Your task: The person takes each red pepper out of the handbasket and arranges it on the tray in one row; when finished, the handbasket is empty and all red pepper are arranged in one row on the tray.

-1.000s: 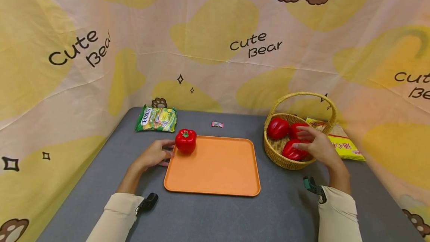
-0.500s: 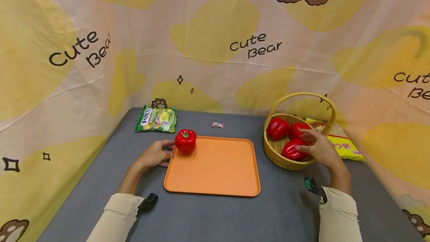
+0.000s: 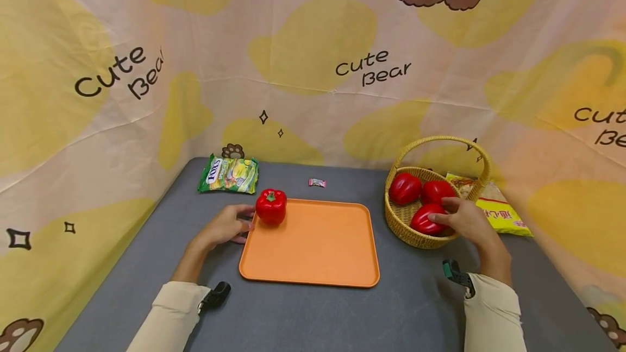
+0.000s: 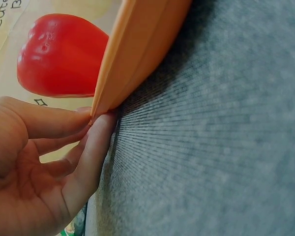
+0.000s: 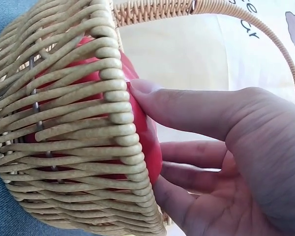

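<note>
My left hand (image 3: 227,225) pinches the left rim of an orange tray (image 3: 313,249) between thumb and finger, as the left wrist view shows up close. On the tray's back left corner stands a glossy red bell pepper (image 3: 271,208) with a green stem. At the right, my right hand (image 3: 468,220) reaches into a wicker basket (image 3: 407,230) and grips the nearest red bell pepper (image 3: 426,220). Its thumb (image 5: 162,101) presses one side while the fingers curl round the other; the basket wall hides much of that pepper. Two more red bell peppers (image 3: 405,188) lie behind it.
A green candy bag (image 3: 230,174) lies at the back left of the grey table (image 3: 303,319), with a small wrapped candy (image 3: 317,182) at the back middle. Behind the basket lies a yellow snack packet (image 3: 504,213). The tall basket handle (image 3: 442,138) arches over the peppers.
My right hand has lowered into the basket, and its thumb and fingers have closed on the front pepper. The left hand stays at the tray's rim.
</note>
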Available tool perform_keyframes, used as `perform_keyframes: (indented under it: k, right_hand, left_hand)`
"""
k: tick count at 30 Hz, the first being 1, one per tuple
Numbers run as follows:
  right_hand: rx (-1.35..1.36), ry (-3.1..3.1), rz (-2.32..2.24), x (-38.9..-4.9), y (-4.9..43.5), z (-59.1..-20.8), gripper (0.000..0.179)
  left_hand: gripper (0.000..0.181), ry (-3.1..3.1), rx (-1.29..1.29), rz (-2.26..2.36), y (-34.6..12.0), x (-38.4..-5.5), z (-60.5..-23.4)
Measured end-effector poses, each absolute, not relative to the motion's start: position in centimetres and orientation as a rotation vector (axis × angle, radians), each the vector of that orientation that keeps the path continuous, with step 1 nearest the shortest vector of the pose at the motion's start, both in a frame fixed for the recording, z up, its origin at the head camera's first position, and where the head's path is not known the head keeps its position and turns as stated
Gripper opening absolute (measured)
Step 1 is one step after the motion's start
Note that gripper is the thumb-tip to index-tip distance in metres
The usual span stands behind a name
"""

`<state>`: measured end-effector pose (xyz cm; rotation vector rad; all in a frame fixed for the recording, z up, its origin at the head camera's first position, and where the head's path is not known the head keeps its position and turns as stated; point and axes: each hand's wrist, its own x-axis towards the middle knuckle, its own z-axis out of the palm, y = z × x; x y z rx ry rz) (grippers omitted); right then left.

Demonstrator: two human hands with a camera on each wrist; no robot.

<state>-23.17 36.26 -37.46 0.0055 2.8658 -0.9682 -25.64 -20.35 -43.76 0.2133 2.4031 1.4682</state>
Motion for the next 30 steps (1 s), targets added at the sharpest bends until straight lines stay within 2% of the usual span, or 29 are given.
perform_keyframes:
  k: [5,20,30]
  right_hand:
    - [0.02,2.897,-0.896,-23.23,36.19,-37.32,0.078]
    - [-0.16,2.905,-1.002,-23.14,35.55,-37.84,0.064]
    - [-0.209,2.854,-1.075,-23.41,35.42,-38.15,0.081]
  left_hand:
    - [0.055,2.407,0.217,1.479,-20.41,-25.85,-43.92]
    - [0.056,2.406,0.228,1.467,-20.36,-25.78,-43.96]
    - [0.055,2.399,0.198,1.47,-20.3,-25.82,-44.12]
